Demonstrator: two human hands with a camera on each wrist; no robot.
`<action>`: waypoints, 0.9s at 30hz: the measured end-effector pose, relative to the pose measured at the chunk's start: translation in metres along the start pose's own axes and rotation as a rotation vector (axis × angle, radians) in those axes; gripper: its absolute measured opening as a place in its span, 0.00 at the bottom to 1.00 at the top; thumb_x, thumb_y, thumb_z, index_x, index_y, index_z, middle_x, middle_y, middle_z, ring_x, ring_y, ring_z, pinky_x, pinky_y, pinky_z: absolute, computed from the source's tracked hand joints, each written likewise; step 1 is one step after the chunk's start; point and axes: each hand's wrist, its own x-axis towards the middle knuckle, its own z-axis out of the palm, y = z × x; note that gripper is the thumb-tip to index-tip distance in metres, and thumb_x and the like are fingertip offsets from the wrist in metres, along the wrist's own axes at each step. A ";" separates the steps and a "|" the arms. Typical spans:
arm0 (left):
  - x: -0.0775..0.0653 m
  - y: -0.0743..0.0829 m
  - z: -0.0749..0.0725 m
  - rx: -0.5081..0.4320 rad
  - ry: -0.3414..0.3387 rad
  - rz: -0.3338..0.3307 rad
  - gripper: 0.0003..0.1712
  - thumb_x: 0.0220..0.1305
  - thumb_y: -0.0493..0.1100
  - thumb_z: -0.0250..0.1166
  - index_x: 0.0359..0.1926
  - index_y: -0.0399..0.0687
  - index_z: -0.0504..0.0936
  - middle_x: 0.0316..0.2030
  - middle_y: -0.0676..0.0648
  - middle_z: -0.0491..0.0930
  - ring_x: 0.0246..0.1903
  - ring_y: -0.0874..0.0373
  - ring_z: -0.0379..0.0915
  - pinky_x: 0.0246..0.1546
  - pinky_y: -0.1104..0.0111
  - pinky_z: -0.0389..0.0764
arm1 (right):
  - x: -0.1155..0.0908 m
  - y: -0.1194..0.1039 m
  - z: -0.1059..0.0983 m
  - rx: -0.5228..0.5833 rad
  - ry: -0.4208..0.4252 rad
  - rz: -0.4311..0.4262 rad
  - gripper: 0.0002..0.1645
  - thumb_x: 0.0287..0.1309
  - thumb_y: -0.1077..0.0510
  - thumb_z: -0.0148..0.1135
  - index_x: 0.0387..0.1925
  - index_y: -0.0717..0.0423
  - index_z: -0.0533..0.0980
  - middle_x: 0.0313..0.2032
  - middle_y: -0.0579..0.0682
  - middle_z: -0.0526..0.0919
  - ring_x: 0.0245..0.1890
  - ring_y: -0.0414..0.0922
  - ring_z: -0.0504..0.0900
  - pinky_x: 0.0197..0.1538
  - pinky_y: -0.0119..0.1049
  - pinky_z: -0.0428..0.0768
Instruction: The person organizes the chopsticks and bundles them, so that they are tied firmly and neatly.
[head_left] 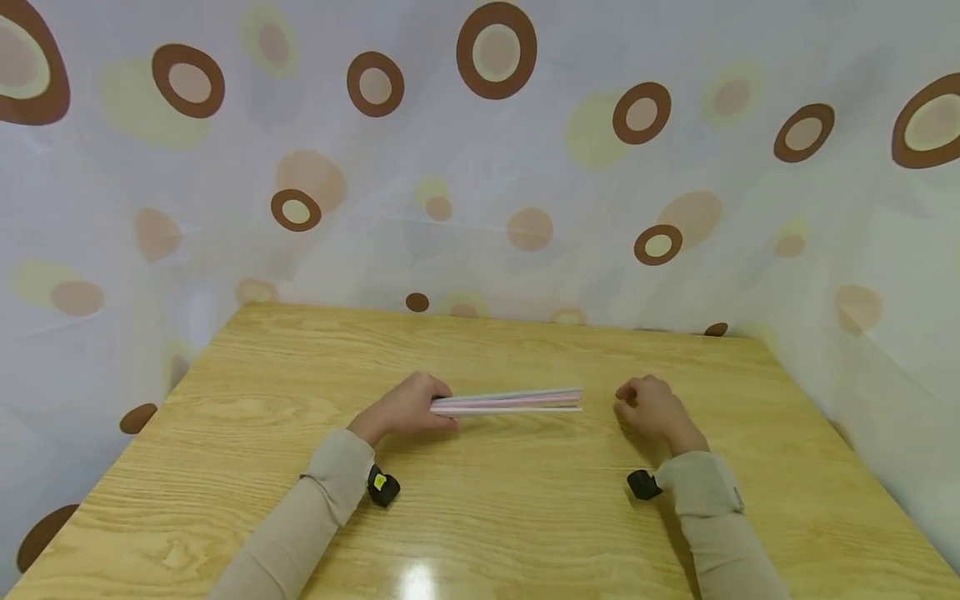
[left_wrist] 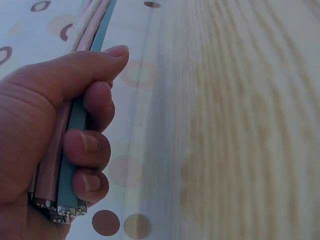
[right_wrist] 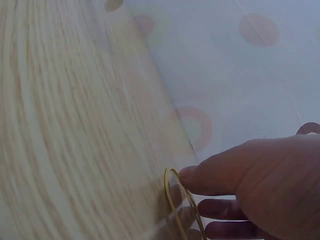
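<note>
A bundle of several slim pastel sticks [head_left: 517, 402] lies lengthwise in my left hand [head_left: 411, 406], their free ends pointing right above the table. In the left wrist view, pink and teal sticks [left_wrist: 70, 170] show silvery, glittery ends at the heel of the palm, with curled fingers and thumb around them. Whether they are pencils I cannot tell. My right hand [head_left: 654, 408] is to the right, apart from the bundle. A thin yellow rubber band [right_wrist: 171, 202] hangs as a narrow loop at its thumb and fingers in the right wrist view; the thumb pinches it.
Both hands are over a wood-grain table [head_left: 510, 517]. A pale curtain [head_left: 465, 167] with brown and beige circles rises behind the table and along its sides. Small black cameras [head_left: 383, 487] are strapped at both sleeve cuffs.
</note>
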 end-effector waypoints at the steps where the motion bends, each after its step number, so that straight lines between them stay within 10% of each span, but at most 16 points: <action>1: 0.000 0.000 0.000 -0.001 -0.001 0.002 0.11 0.54 0.44 0.73 0.23 0.46 0.79 0.18 0.56 0.70 0.18 0.66 0.59 0.23 0.75 0.64 | 0.000 0.001 0.000 -0.010 -0.004 -0.004 0.14 0.59 0.59 0.59 0.41 0.67 0.78 0.37 0.62 0.78 0.38 0.56 0.76 0.42 0.52 0.76; 27: 0.000 0.000 0.000 0.014 -0.010 -0.015 0.10 0.53 0.44 0.73 0.24 0.47 0.80 0.20 0.55 0.73 0.19 0.65 0.61 0.24 0.74 0.66 | 0.002 0.000 0.011 -0.116 0.033 0.027 0.10 0.69 0.62 0.42 0.33 0.60 0.69 0.36 0.60 0.72 0.39 0.60 0.68 0.42 0.56 0.59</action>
